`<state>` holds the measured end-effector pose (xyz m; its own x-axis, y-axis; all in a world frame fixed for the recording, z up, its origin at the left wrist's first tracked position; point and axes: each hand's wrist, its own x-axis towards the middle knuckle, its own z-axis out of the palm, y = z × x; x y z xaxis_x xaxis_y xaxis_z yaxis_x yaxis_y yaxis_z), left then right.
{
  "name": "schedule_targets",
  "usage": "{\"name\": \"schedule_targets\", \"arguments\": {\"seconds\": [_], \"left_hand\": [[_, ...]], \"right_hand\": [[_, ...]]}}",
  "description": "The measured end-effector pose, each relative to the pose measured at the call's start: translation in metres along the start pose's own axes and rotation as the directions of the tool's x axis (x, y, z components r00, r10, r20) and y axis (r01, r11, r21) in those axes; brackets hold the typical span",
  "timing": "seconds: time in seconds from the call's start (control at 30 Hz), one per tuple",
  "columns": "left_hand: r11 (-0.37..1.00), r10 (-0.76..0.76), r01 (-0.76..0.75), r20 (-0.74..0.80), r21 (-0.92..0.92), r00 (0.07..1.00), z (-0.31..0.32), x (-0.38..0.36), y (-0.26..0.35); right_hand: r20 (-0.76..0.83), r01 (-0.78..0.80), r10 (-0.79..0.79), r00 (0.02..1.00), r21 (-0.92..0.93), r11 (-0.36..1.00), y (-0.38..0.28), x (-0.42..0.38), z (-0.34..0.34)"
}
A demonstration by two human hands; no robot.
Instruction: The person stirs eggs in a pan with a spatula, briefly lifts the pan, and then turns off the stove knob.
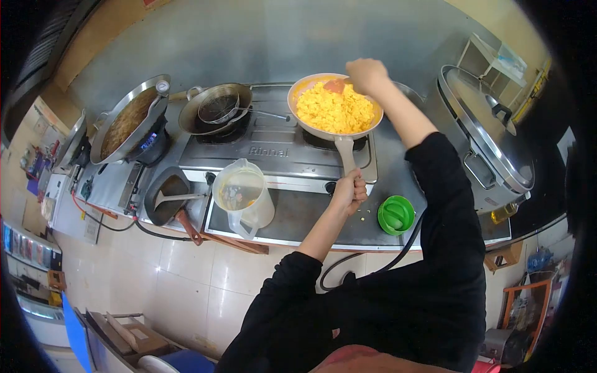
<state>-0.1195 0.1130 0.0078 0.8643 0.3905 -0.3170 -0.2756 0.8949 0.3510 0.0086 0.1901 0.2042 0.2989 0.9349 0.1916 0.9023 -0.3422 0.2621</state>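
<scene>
A pan full of scrambled egg sits on the right burner of the steel gas stove. My left hand is wrapped round the pan's light handle. Over the pan's far right edge, my right hand is closed on a spatula, whose orange-brown head rests in the egg near the far rim. The spatula's handle is mostly hidden by the hand.
A clear jug and a green bowl stand near the counter's front. Left are a wok with a strainer, a wok of brown oil and a dark pan. A large lidded pot stands right.
</scene>
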Motion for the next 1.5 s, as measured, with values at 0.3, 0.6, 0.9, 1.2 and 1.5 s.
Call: {"name": "schedule_targets", "arguments": {"seconds": [0.3, 0.6, 0.9, 1.2, 1.5], "left_hand": [[1.000, -0.024, 0.024, 0.009, 0.006, 1.000, -0.001, 0.002, 0.000], [0.999, 0.004, -0.004, 0.004, 0.032, 1.000, -0.001, -0.002, 0.002], [0.999, -0.035, 0.034, 0.033, 0.012, 0.999, -0.003, 0.001, 0.003], [1.000, -0.019, 0.019, 0.003, 0.013, 1.000, -0.001, -0.002, 0.002], [1.000, -0.012, 0.012, 0.025, 0.019, 1.000, -0.002, -0.001, 0.005]], "right_hand": [[-0.161, 0.408, -0.410, 0.898, -0.043, 0.912, 0.000, -0.055, 0.061], [0.134, 0.258, -0.244, 0.960, -0.097, 0.961, 0.003, -0.015, 0.042], [0.041, 0.174, -0.174, 0.984, 0.019, 0.985, 0.024, 0.015, 0.039], [0.038, 0.452, -0.451, 0.892, -0.045, 0.891, -0.014, -0.048, 0.038], [0.016, 0.252, -0.252, 0.968, 0.023, 0.968, -0.007, 0.016, 0.060]]}}
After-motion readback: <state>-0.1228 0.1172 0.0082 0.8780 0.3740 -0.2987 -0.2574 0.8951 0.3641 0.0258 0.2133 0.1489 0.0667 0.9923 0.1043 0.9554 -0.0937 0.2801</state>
